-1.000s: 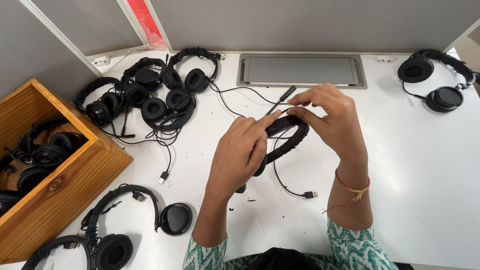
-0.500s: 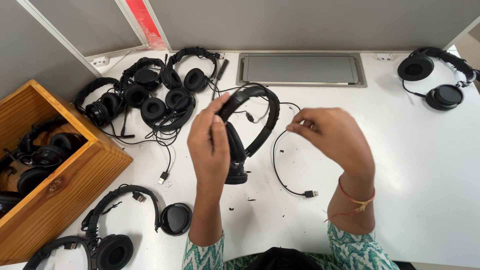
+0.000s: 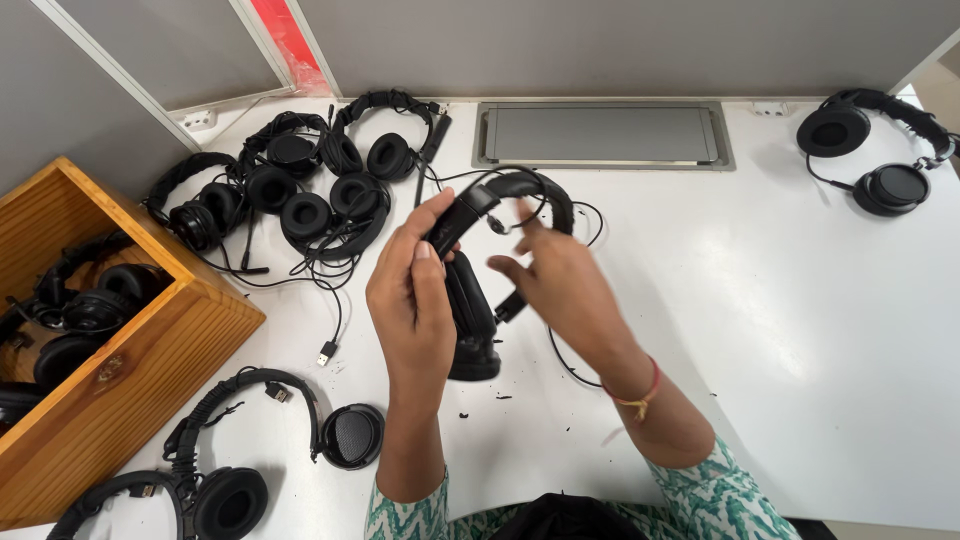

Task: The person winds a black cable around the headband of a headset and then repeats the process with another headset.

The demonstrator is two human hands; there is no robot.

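Black headset [image 3: 470,300] betw. both hands, left hand [image 3: 412,300] gripping band.

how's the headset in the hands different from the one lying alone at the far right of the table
The held headset is lifted off the white table, gripped by the left hand with the right hand at its band; the far-right headset lies flat, untouched. The held one stands on edge, one ear cup showing; the far-right one shows both cups facing up. The held one's cable trails under the hands; the other's curls close beside it. Both are black, padded and over-ear.
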